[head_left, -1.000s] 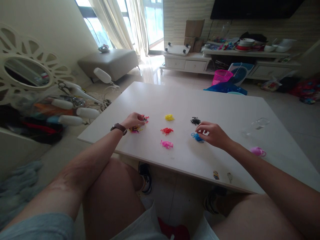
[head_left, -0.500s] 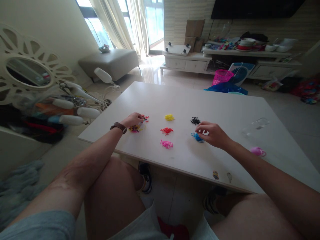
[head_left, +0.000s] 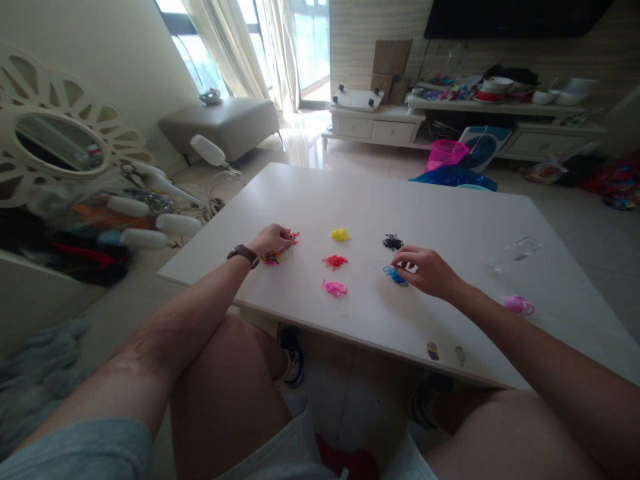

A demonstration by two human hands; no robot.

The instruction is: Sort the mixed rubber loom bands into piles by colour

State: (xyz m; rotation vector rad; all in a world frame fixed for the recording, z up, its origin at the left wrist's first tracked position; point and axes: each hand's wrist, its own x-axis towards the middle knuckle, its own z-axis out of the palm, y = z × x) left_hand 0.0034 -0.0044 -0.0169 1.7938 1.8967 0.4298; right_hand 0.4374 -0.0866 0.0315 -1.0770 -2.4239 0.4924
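Observation:
My left hand [head_left: 273,239] is at the left of the white table, fingers pressed together at a mixed-colour pile of small rubber bands [head_left: 273,257]. Reddish bands show at its fingertips; whether any are gripped is unclear. A brown-strapped watch [head_left: 244,253] is on that wrist. Over the blue rubber bands [head_left: 397,275], my right hand [head_left: 425,268] has thumb and fingertips drawn together; what they pinch is too small to make out. Just beyond it lie black rubber bands [head_left: 393,242]. Yellow bands [head_left: 341,235], red bands [head_left: 335,262] and pink bands [head_left: 335,288] form a column between my hands.
Toward the table's right are a clear plastic container [head_left: 524,248] and a pink object [head_left: 519,305]. A small yellow-and-blue figure [head_left: 433,351] and a clear piece [head_left: 461,355] lie by the near edge. A white lamp [head_left: 165,223] stands left of the table [head_left: 380,203].
My left hand has shifted slightly to the right over the mixed pile, covering more of its far part. My right hand stays nearly where it was. The view has moved very slightly.

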